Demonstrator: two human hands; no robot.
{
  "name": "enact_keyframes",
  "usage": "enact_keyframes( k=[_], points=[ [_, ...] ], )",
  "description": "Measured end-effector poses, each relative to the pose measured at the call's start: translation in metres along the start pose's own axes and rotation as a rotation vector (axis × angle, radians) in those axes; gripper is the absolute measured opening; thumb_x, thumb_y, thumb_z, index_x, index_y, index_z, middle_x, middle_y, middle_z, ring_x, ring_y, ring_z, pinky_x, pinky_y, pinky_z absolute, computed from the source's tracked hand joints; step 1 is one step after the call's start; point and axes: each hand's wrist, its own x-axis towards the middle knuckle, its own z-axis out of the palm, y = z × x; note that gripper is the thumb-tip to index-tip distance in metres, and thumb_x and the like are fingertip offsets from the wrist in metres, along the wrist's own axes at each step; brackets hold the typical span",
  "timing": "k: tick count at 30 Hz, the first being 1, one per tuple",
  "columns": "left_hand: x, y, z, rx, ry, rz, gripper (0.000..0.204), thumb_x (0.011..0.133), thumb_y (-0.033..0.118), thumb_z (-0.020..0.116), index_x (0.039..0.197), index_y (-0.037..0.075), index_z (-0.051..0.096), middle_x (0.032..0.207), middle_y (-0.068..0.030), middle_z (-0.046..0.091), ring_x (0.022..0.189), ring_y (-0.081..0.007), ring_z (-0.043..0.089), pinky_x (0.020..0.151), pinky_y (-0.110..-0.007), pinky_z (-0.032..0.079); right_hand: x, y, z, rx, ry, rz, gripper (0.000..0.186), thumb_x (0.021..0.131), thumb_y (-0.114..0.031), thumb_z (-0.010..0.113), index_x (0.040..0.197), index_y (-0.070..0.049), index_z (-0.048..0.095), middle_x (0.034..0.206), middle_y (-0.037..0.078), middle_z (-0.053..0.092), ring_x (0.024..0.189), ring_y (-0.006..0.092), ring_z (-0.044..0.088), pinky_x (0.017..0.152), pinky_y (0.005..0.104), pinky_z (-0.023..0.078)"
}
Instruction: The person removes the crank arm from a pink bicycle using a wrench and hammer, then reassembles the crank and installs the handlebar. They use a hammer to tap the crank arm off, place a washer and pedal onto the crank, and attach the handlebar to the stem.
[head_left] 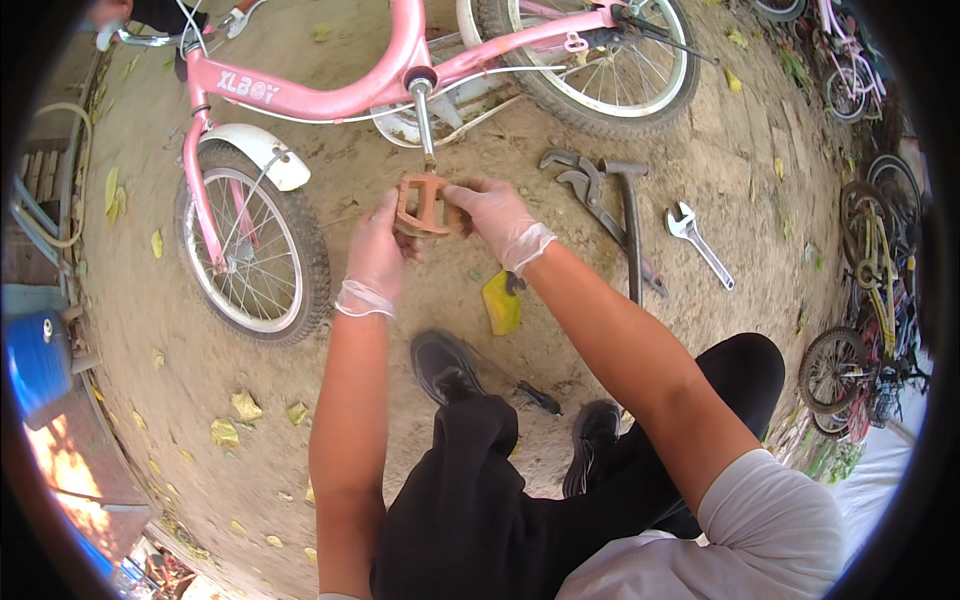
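A white sleeve (pixel 770 520) lay nearest, low on the right, beside the dark trousers (pixel 455 500). The work seemed to be fitting or freeing the orange-brown pedal (pixel 427 205) at the lower end of the crank (pixel 424 120) on the pink bike (pixel 310 92). Doing it well probably meant keeping the pedal's axle square to the crank and turning evenly by hand, since a tilt could cross the threads; whether they were engaged could not be told. The adjustable wrench (pixel 700 245) lay on the ground to the right, perhaps useful for tightness. The pedal sat between both grips: the left hand (pixel 375 245) pinched its left edge, and the right hand (pixel 490 215) held its right side, thumb uppermost.
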Motion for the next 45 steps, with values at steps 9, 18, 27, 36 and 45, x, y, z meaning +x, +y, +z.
enact_keyframes(
  k=[9,18,27,36,45],
  points=[
    [-0.008,0.018,0.030,0.374,0.036,0.315,0.044,0.093,0.042,0.065,0.112,0.003,0.063,0.094,-0.0034,0.067,0.077,-0.0101,0.061,0.067,-0.027,0.050,0.003,0.002,0.016,0.381,0.026,0.139,0.021,0.090,-0.019,0.063,0.086,0.002,0.065,0.072,0.008,0.061,0.055,0.0183,0.057,0.051,0.0319,0.046],
    [-0.009,0.043,0.030,0.745,-0.051,0.378,0.052,0.091,0.039,0.069,0.123,-0.001,0.060,0.108,-0.0072,0.068,0.097,-0.0152,0.063,0.088,-0.030,0.048,-0.025,0.108,-0.042,-1.207,0.386,-0.232,0.013,0.089,-0.014,0.058,0.094,-0.002,0.062,0.091,0.020,0.065,0.078,0.0326,0.068,0.065,0.0418,0.055],
    [0.011,0.040,0.017,0.363,-0.192,0.235,0.059,0.096,0.042,0.062,0.136,0.001,0.050,0.126,-0.0069,0.060,0.109,-0.0148,0.059,0.093,-0.031,0.049,-0.014,0.127,-0.030,-1.043,0.397,-0.130,0.012,0.086,-0.009,0.056,0.094,0.000,0.060,0.095,0.023,0.065,0.078,0.0385,0.067,0.071,0.0456,0.056],
    [-0.002,0.039,0.022,0.599,-0.164,0.327,0.060,0.103,0.043,0.046,0.142,-0.003,0.041,0.138,-0.0137,0.051,0.124,-0.0242,0.051,0.106,-0.038,0.041,-0.027,0.094,0.026,-0.064,0.148,-0.188,0.018,0.094,-0.017,0.057,0.101,-0.001,0.060,0.074,0.017,0.058,0.071,0.0276,0.059,0.068,0.0371,0.048],
    [-0.011,0.038,0.042,0.624,-0.139,0.382,0.057,0.105,0.039,0.044,0.140,-0.006,0.040,0.140,-0.0155,0.048,0.127,-0.0247,0.049,0.107,-0.039,0.039,-0.003,0.093,0.068,0.335,-0.010,-0.120,0.016,0.098,-0.013,0.055,0.108,-0.002,0.060,0.080,0.003,0.058,0.071,0.0126,0.054,0.068,0.0283,0.048]
  ],
)
